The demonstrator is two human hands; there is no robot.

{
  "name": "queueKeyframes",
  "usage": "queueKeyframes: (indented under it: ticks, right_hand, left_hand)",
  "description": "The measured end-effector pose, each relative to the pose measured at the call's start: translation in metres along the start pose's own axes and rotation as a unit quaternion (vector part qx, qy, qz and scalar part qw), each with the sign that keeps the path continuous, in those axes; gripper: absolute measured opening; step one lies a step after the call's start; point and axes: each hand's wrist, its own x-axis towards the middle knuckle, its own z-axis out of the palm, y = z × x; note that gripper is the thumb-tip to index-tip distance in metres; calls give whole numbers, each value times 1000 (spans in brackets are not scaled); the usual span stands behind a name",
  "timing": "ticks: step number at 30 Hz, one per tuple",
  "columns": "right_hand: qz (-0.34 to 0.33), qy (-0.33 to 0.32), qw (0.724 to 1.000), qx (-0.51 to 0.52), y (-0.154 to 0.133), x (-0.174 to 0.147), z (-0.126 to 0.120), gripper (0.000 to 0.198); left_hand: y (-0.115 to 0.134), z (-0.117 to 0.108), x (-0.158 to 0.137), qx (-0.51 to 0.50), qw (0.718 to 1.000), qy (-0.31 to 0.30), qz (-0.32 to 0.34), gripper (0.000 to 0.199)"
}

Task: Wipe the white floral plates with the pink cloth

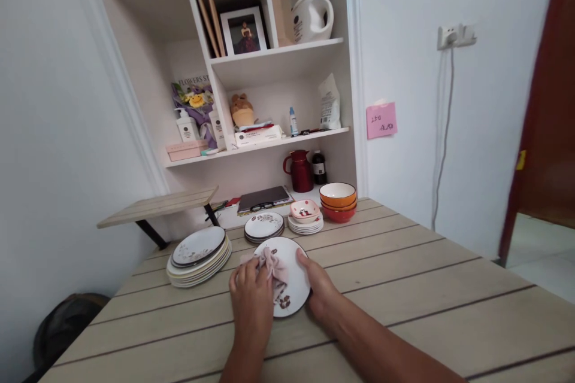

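Observation:
A white plate [294, 278] with a dark rim and brown flower prints is tilted up over the table in front of me. My right hand [321, 287] grips its right edge, thumb on the face and the other fingers hidden behind. A pale pink cloth [275, 269] lies bunched against the plate's left part. Curled over that cloth, my left hand [252, 287] presses it to the plate. Behind the plate stands a short stack of similar small plates [264, 225]. To the left is a taller stack of larger plates [200, 251].
Small dishes with a square patterned bowl [305, 211] on top stand behind, beside stacked orange and red bowls [338, 200]. A raised wooden shelf [157, 206] is at the back left. Farther back are a dark red jug [300, 170], a laptop-like dark slab [265, 197] and white shelving [278, 54].

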Motion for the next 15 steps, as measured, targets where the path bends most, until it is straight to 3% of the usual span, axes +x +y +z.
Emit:
queueKeyframes:
  ticks: [5, 10, 15]
  right_hand:
    - [23, 14, 999, 22, -7, 2, -3, 44]
    - [18, -39, 999, 8, -1, 0, -1, 38]
    - [-29, -104, 994, -30, 12, -3, 4, 33]
  left_hand:
    - [6, -2, -5, -50, 997, -1, 64, 12]
    - [13, 1, -10, -54, 990, 3, 126, 26]
    - [10, 3, -6, 18, 998, 10, 57, 47]
